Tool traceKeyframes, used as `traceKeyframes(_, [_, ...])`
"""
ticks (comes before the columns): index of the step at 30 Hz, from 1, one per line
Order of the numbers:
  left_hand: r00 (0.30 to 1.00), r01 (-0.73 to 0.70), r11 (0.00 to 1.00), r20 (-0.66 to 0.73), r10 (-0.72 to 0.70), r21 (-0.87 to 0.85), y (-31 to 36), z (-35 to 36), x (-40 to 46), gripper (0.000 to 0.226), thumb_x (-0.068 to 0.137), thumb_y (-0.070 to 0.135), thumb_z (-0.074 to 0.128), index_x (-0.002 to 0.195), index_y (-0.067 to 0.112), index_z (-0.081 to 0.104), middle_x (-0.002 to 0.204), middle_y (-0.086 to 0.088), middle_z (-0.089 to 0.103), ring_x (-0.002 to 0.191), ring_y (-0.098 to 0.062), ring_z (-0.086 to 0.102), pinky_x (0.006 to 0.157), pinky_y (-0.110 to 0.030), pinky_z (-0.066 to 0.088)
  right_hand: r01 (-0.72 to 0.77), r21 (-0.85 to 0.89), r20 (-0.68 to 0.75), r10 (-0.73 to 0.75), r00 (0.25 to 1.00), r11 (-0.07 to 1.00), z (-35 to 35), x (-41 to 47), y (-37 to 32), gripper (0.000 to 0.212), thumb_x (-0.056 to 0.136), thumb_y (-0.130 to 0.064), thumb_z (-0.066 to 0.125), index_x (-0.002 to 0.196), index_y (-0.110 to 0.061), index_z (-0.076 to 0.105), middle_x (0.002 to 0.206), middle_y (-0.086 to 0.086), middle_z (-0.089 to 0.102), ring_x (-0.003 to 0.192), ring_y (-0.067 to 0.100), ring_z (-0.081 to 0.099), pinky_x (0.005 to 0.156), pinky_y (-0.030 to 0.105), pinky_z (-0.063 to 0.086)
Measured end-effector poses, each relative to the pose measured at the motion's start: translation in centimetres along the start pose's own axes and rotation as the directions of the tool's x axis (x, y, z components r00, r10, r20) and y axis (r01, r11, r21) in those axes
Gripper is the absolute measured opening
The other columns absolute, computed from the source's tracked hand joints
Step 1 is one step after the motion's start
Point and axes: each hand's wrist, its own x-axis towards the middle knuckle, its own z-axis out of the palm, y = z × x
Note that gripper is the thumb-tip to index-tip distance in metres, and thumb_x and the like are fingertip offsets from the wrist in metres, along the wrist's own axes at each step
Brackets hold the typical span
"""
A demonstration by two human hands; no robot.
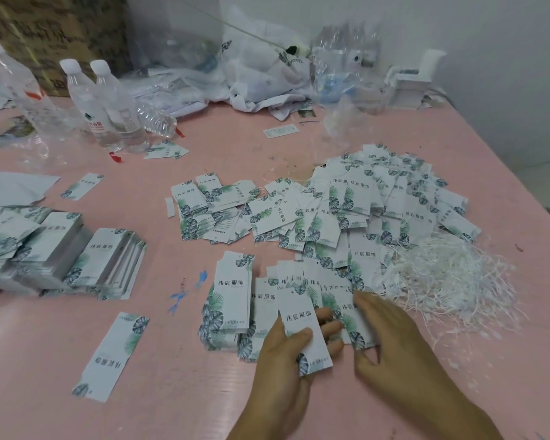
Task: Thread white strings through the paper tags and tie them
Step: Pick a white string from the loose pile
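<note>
My left hand (283, 360) grips a white paper tag with green leaf print (302, 319), thumb on its face and fingers behind it. My right hand (391, 341) lies over a fanned row of tags (337, 290) just to the right, fingers spread on them. A tangle of white strings (451, 274) lies on the pink table to the right of my hands. Beyond it spreads a big heap of tags with strings (378, 201).
Stacks of tags (77, 249) sit at the left, and a single tag (111, 354) lies near the front. Water bottles (99, 103) and plastic bags (261, 68) crowd the back of the pink table (172, 392). A white box (410, 87) stands back right.
</note>
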Motion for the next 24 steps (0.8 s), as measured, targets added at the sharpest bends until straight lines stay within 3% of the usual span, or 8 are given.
traceKeyframes(2, [0.999,-0.011,0.998,0.031,0.009,0.062,-1.9,-0.8,-0.7,0.045,0.076,0.003,0.058,0.120,-0.008,0.059,0.108,-0.030,0.069,0.090,-0.040,0.071,0.068,-0.040,0.061,0.045,-0.022,-0.051,-0.046,0.998,0.999,0.4,-0.4,-0.1,0.064,0.085,-0.030,0.061,0.144,-0.031,0.036,0.147,-0.022,0.025,0.135,-0.017,0.008,0.111,0.008,-0.007])
traceKeyframes(4, [1.000,-0.022,1.000,0.013,0.022,0.009,-1.6,-0.4,0.0,0.046,0.079,0.013,0.059,0.117,-0.011,0.060,0.104,-0.033,0.069,0.079,-0.036,0.071,0.064,-0.039,0.061,0.104,-0.021,-0.219,-0.106,0.970,0.994,1.1,-0.6,-0.3,0.045,0.083,-0.026,0.060,0.125,-0.011,0.064,0.133,-0.005,0.056,0.124,0.006,0.046,0.109,0.018,0.020])
traceKeyframes(5, [0.999,-0.046,0.999,0.020,0.046,0.010,-1.5,-0.2,0.2,0.046,0.081,0.018,0.059,0.115,-0.012,0.060,0.102,-0.034,0.068,0.075,-0.035,0.070,0.062,-0.038,0.060,0.129,-0.034,-0.289,-0.133,0.948,0.991,1.4,-0.6,-0.4,0.040,0.088,-0.028,0.053,0.118,-0.006,0.068,0.127,0.002,0.063,0.117,0.011,0.051,0.105,0.023,0.028])
traceKeyframes(9, [0.997,-0.072,0.997,0.033,0.071,0.022,-1.8,-0.1,-0.4,0.041,0.083,0.025,0.055,0.107,-0.007,0.062,0.094,-0.031,0.070,0.066,-0.034,0.068,0.056,-0.037,0.058,0.137,-0.003,-0.418,-0.126,0.900,0.991,1.9,-0.8,-0.4,0.057,0.104,-0.039,0.025,0.109,-0.007,0.073,0.113,0.003,0.070,0.106,0.011,0.053,0.095,0.025,0.038])
traceKeyframes(12, [0.996,-0.075,0.996,0.054,0.072,0.058,-1.3,0.1,-1.0,0.037,0.083,0.021,0.056,0.111,-0.003,0.060,0.093,-0.030,0.070,0.069,-0.035,0.069,0.058,-0.038,0.059,0.103,0.055,-0.537,-0.058,0.842,0.993,1.6,-1.1,-0.2,0.038,0.099,-0.028,0.038,0.112,-0.012,0.070,0.108,0.000,0.070,0.100,0.012,0.060,0.089,0.024,0.045])
traceKeyframes(17, [0.997,-0.025,0.999,0.070,0.023,0.031,-0.9,-0.1,-1.5,0.041,0.077,0.005,0.057,0.117,-0.004,0.060,0.105,-0.029,0.071,0.093,-0.041,0.071,0.067,-0.042,0.061,0.118,0.215,-0.745,0.085,0.662,0.969,1.3,-1.4,0.1,0.027,0.100,-0.026,0.043,0.112,-0.020,0.066,0.110,-0.015,0.064,0.108,-0.004,0.058,0.094,0.013,0.042])
traceKeyframes(21, [0.996,-0.010,1.000,0.090,0.011,-0.011,-1.6,-0.2,-1.4,0.040,0.081,-0.001,0.054,0.120,-0.005,0.060,0.109,-0.029,0.070,0.095,-0.039,0.071,0.070,-0.042,0.061,0.342,0.056,-0.763,-0.181,0.621,0.938,2.1,-1.8,-0.8,0.023,0.098,-0.015,0.049,0.114,-0.011,0.066,0.117,-0.001,0.064,0.110,0.017,0.060,0.094,0.028,0.044])
traceKeyframes(24, [0.996,-0.016,0.996,0.090,0.024,-0.086,-2.8,0.4,-1.7,0.041,0.085,0.018,0.058,0.118,-0.005,0.062,0.111,-0.027,0.069,0.097,-0.034,0.071,0.074,-0.040,0.060,0.479,-0.068,-0.686,-0.390,0.614,0.875,2.6,-1.8,-2.1,0.024,0.096,-0.012,0.053,0.113,-0.003,0.068,0.115,0.011,0.067,0.109,0.024,0.060,0.089,0.036,0.046])
